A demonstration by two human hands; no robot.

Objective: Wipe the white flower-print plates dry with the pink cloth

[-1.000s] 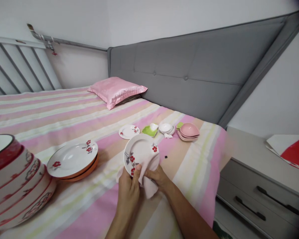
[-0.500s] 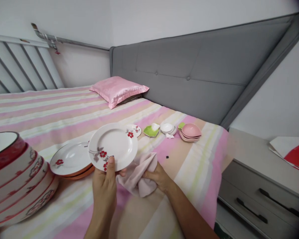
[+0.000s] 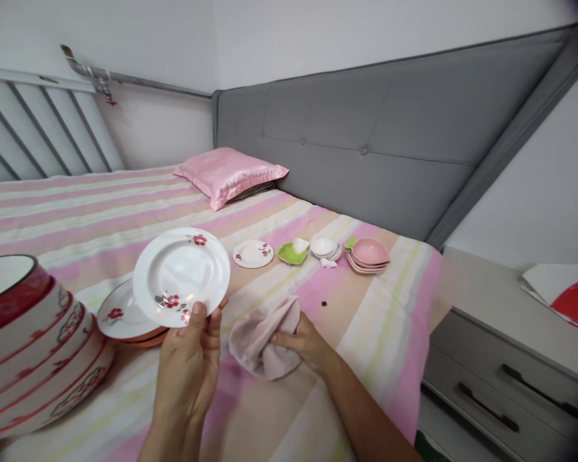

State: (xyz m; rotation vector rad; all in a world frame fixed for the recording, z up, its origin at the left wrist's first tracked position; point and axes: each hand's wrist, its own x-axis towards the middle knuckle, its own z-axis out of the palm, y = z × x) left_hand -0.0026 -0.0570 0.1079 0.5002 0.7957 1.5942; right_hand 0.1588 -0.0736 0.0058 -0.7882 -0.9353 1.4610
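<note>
Here, striped bedding (image 3: 366, 314) spreads below the plate (image 3: 180, 276), grey headboard (image 3: 347, 128) beyond.

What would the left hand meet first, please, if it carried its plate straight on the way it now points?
Probably the pink pillow, in line beyond the left hand and the plate it holds, though depth is unclear and the striped bedding might come first.

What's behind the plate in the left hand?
Behind the held plate: striped bedding and a second plate, orange edges beneath it. Only the second plate's left part shows; its right is covered.
</note>
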